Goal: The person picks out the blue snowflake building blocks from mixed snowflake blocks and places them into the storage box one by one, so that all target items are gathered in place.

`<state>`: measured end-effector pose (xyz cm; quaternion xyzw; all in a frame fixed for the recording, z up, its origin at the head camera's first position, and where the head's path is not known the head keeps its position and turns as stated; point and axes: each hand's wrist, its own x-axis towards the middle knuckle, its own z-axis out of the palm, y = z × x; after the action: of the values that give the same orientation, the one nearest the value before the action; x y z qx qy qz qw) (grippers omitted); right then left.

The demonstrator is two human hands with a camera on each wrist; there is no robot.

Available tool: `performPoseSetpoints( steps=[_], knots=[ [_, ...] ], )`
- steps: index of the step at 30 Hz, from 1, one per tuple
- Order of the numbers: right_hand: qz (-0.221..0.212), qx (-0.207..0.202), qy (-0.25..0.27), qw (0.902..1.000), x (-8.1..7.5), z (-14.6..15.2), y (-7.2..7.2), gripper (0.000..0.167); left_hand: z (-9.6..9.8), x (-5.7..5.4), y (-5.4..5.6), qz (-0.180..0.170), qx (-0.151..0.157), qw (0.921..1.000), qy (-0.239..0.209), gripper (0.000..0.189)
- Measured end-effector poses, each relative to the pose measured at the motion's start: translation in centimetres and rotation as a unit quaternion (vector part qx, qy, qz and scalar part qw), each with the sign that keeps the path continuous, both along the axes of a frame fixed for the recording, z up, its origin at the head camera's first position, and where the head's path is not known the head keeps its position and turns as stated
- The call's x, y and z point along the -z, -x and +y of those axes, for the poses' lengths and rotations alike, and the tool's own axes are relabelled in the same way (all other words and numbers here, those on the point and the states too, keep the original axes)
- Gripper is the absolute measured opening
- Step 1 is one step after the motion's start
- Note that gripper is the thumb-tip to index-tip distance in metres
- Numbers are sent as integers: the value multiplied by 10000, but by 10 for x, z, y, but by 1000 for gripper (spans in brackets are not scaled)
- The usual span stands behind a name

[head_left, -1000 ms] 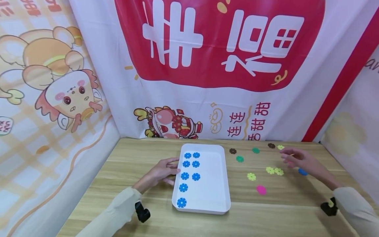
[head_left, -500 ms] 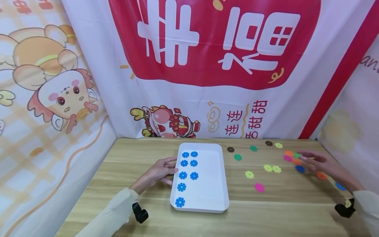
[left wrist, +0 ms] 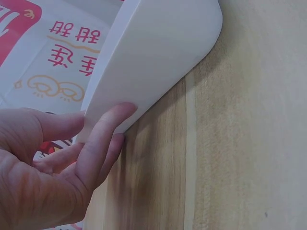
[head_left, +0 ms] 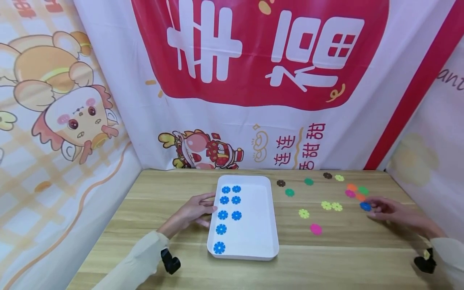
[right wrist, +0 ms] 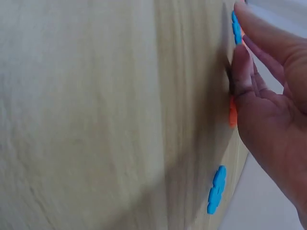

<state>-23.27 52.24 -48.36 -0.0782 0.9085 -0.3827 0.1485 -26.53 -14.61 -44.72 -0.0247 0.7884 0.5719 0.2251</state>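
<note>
A shallow white tray (head_left: 253, 237) lies on the wooden table, with several blue flower-shaped discs (head_left: 222, 215) arranged in two columns along its left part. My left hand (head_left: 197, 207) holds the tray's left side. In the left wrist view, that hand's thumb meets the tray rim and its fingers lie against the outer wall (left wrist: 158, 52). Over at the right, my right hand (head_left: 393, 211) reaches to a loose blue flower disc (head_left: 365, 206), its thumb and fingertips apart around the disc's near edge. The right wrist view shows this blue disc (right wrist: 236, 28) by the fingertips.
Loose discs lie right of the tray: brown (head_left: 281, 183), green (head_left: 289, 192), yellow (head_left: 303, 213), pink (head_left: 316, 229) and orange (head_left: 351, 187). Another blue disc (right wrist: 217, 189) and an orange disc (right wrist: 233, 111) lie near the right wrist. A printed cloth (head_left: 203, 117) hangs behind the table.
My right hand has moved right and then down toward the blue disc, uncovering orange, pink and green discs. The left hand keeps its place at the tray.
</note>
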Motion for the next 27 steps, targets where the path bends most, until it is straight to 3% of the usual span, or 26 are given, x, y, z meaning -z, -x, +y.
performPoseSetpoints(
  steps=[5,14,18,22,25,27],
  knots=[
    [244,75,-385,9989,3,-5,-1,50,1,4,0,16,7,10000,24,59],
    [734,31,-288,9969,4,-13,3,35,-1,3,0,32,-59,10000,15,59],
    [1299,-397,-107,9907,7,-13,6,24,-2,3,1,20,-61,10000,-11,59],
    [2158,-1106,49,9701,9,-15,11,25,-2,3,1,13,-35,10000,-24,60],
    [2419,-1421,118,9598,7,-18,14,24,-1,4,0,14,-33,10000,-38,60],
    [2312,-1316,-58,9640,4,-21,13,23,-1,4,0,20,-17,10000,-53,60]
  ],
)
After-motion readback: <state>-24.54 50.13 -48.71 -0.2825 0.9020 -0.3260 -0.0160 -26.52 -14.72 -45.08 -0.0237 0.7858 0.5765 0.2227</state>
